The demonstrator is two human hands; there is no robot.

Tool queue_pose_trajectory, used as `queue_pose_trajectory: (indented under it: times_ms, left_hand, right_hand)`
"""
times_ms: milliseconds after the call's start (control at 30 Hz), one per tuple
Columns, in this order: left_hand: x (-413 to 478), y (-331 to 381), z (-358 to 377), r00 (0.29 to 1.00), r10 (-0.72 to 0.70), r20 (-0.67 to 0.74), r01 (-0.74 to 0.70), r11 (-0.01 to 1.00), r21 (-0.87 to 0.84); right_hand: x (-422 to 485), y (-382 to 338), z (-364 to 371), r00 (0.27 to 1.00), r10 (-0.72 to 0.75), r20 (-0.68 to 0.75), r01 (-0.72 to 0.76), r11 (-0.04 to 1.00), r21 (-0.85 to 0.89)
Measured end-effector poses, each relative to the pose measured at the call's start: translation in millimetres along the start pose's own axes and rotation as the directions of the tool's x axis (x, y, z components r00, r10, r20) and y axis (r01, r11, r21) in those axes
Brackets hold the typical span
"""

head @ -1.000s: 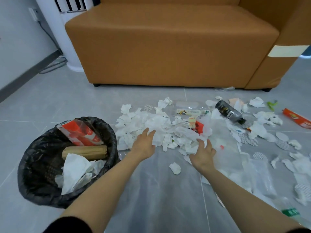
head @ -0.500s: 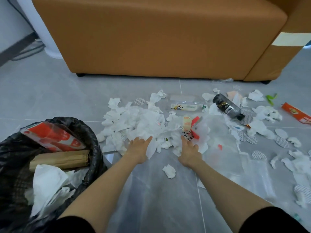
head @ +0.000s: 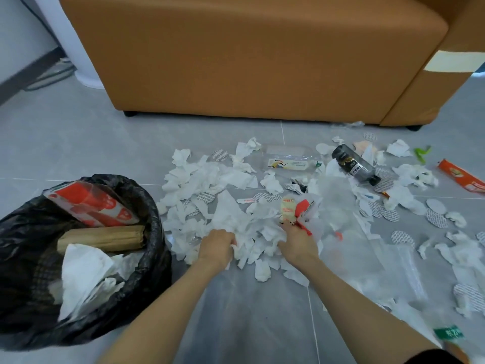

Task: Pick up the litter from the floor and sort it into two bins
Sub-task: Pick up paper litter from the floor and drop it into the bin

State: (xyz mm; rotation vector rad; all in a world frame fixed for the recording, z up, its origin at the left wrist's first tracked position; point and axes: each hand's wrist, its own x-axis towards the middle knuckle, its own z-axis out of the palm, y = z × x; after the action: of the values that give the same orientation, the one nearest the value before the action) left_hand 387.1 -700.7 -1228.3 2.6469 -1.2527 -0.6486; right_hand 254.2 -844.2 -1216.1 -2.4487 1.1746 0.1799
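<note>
Bin (head: 155,227): tissue (head: 84,269); red packet (head: 94,203); brown roll (head: 105,237)

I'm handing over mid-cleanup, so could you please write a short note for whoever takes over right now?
Left hand and right hand both grip tissue scraps in the floor pile.
Black-lined bin at left already holds tissues, a brown roll and a red pack; no second bin in view.
Left to do: most scraps, clear bottle, dark bottle, orange wrapper, foil seals.
</note>
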Motion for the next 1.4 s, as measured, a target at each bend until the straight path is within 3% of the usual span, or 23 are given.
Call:
queue_pose_trajectory:
  times_ms: [267,467,600,900,1067,1167,1267,1333,1400]
  left_hand:
    - [-19,27,-66,0.932,-0.042,-0.360,-0.142,0.872,-0.468]
    - [-63,29,-133,0.841,-0.085,-0.535,-0.258,0.805,-0.534]
    - [-96,14,-170,0.770,-0.159,-0.617,-0.274,0.791,-0.547]
    - [-173,-62,-207,0.584,-0.413,-0.699,-0.137,0.799,-0.586]
    - [-196,-101,-200,0.596,-0.496,-0.632,0.017,0.794,-0.607]
    - [-204,-110,-194,0.623,-0.500,-0.601,0.095,0.811,-0.577]
    - [-207,-117,-187,0.645,-0.514,-0.566,0.175,0.820,-0.545]
    - [-207,-123,-185,0.661,-0.546,-0.515,0.200,0.790,-0.580]
    - [-207,-126,-186,0.661,-0.594,-0.460,0.217,0.737,-0.640]
  right_hand:
    - [-6,-24,-66,0.982,0.030,-0.188,0.058,0.892,0.449]
    - [-36,-63,-130,0.972,-0.047,-0.228,0.192,0.714,0.673]
    - [-64,-98,-162,0.977,-0.126,-0.174,0.215,0.564,0.797]
    - [-114,-187,-192,0.913,-0.391,-0.111,0.199,0.192,0.961]
    - [-133,-228,-187,0.838,-0.543,-0.064,0.032,-0.069,0.997]
    - [-141,-249,-176,0.811,-0.585,0.002,-0.107,-0.146,0.983]
    - [-143,-263,-153,0.828,-0.558,0.062,-0.106,-0.047,0.993]
    - [-141,-267,-129,0.849,-0.520,0.096,-0.005,0.175,0.985]
    - [-138,-265,-106,0.867,-0.485,0.115,0.153,0.480,0.864]
